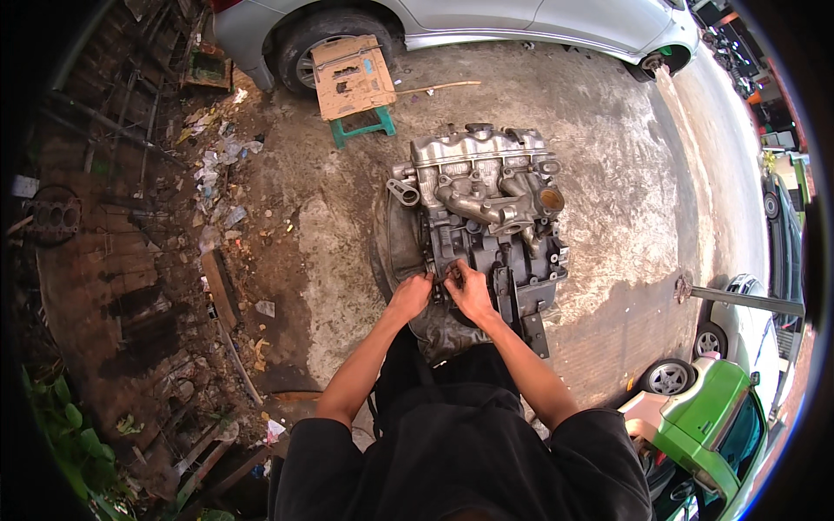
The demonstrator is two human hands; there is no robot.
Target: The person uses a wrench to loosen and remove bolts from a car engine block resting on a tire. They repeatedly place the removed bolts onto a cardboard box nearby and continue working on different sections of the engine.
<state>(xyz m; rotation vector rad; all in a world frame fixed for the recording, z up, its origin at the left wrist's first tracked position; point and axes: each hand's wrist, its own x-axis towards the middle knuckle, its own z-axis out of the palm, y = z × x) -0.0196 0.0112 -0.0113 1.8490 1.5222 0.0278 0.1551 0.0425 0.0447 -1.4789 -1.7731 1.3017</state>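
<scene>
An engine [456, 239] sits on the concrete right in front of me, with its silver ribbed top cover [473, 151] on the far side. A cast metal manifold [486, 208] curves across its middle to a round opening on the right. My left hand [412, 297] is at the near left edge of the block, fingers bent and pressed together. Close beside it, my right hand [471, 293] reaches onto the block with thumb and fingers pinched. Whatever lies between the fingertips of either hand is too small and hidden to name.
Beyond the engine stands a green stool [363, 128] with a cardboard sheet [354, 76] on it, beside a silver car [486, 19]. Litter [217, 174] and wood pieces [221, 289] cover the ground at left. A green vehicle [708, 417] is at lower right, near a metal post [747, 300].
</scene>
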